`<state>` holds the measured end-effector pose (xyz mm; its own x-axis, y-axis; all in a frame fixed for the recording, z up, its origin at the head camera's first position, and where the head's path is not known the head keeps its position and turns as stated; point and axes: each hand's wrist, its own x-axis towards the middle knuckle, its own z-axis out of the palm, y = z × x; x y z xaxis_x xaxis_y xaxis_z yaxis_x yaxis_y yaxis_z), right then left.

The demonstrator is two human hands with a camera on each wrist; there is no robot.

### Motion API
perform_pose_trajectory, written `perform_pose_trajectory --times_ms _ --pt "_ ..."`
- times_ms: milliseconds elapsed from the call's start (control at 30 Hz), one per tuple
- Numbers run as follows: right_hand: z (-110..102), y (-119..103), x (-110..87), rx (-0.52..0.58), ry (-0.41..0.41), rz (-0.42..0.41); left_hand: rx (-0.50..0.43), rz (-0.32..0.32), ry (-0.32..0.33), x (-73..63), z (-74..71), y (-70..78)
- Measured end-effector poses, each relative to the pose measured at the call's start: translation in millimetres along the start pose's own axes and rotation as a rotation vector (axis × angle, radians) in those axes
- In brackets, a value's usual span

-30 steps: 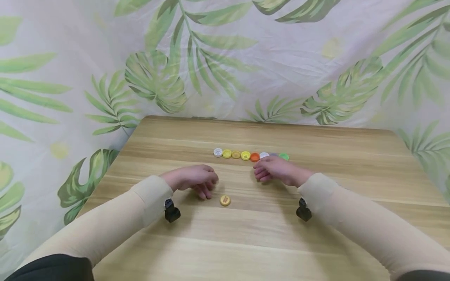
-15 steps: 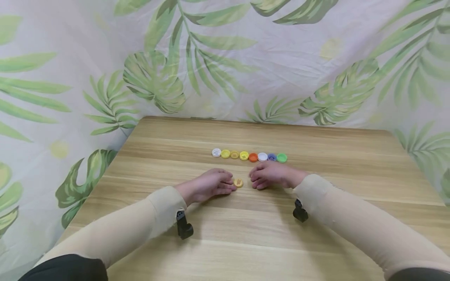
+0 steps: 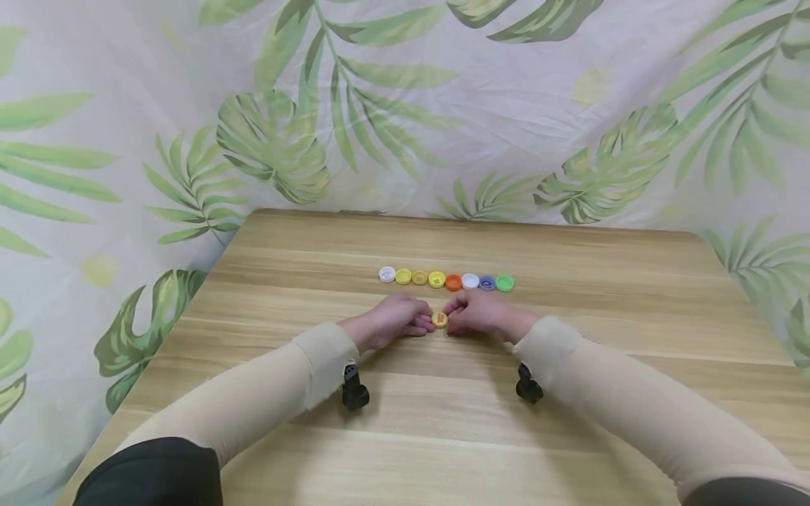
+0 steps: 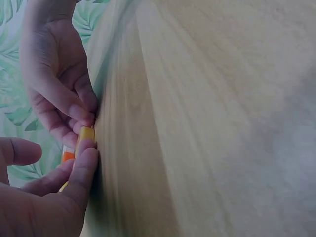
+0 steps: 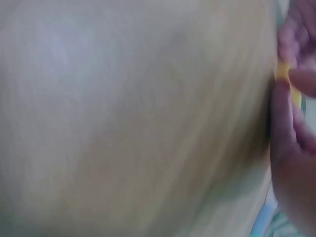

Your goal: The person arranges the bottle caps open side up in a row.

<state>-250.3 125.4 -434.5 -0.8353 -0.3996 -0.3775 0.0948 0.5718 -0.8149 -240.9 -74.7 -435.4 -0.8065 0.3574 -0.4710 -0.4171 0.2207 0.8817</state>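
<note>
A yellow-orange bottle cap (image 3: 439, 320) with a dark print on top lies between my two hands at the middle of the table. My left hand (image 3: 397, 320) pinches it from the left with thumb and finger. From the other side, the fingertips of my right hand (image 3: 482, 313) meet and pinch its right edge. Close up in the left wrist view, the cap (image 4: 87, 134) appears as a yellow edge between both sets of fingertips. In the right wrist view only a blurred bit of the yellow cap (image 5: 283, 70) shows.
Just beyond my hands runs a row of several bottle caps, from a white cap (image 3: 387, 274) past an orange-red cap (image 3: 453, 282) to a green cap (image 3: 504, 282). The wooden table (image 3: 443, 436) ends at a leaf-patterned cloth (image 3: 392, 105).
The loose yellow-orange cap has moved away from me and to the right with my left hand. My right hand has shifted slightly left, and its fingers have come onto the cap.
</note>
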Motion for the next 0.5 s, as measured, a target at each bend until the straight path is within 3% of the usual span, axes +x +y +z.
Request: perform_pose_trajectory --times_ms 133,267,400,500 --pt "11 -1 0.7 -0.180 0.144 -0.056 0.077 0.023 0.001 2.3 1.9 2.0" --pt "16 -3 -1.3 -0.278 0.178 -0.113 0.141 0.043 0.019 1.5 4.4 4.3" --pt "15 -2 -2.0 -0.255 0.176 -0.139 0.185 0.065 0.044 2.3 5.3 5.6" --pt "13 1 -1.0 -0.139 0.159 -0.106 0.175 0.065 0.055 4.6 4.7 6.4"
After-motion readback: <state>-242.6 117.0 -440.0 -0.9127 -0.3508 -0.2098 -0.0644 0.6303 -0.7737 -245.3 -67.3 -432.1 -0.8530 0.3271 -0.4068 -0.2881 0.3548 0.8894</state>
